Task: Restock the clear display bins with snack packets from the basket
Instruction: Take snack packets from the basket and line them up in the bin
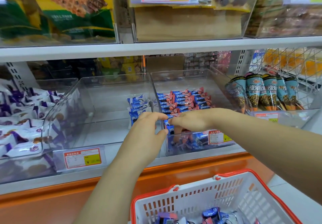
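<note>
Both hands, left (148, 128) and right (193, 121), pinch packets (169, 121) with closed fingers at the bin's (191, 77) near edge, likely aligning the row.

Head view — forward, downward; close on shelf bins (111, 112)

2 bare forearms, sleeveless; left grip (148, 128) and right grip (191, 119) ungloved.

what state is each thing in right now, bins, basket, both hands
middle bin: mostly bare, one short row of blue-white packets at its right wall
right bin: partly filled with neat rows of blue-pink packets
basket: few packets left at bottom
left hand: pinching a packet at the bins' divider
right hand: fingers on the same packet
</note>
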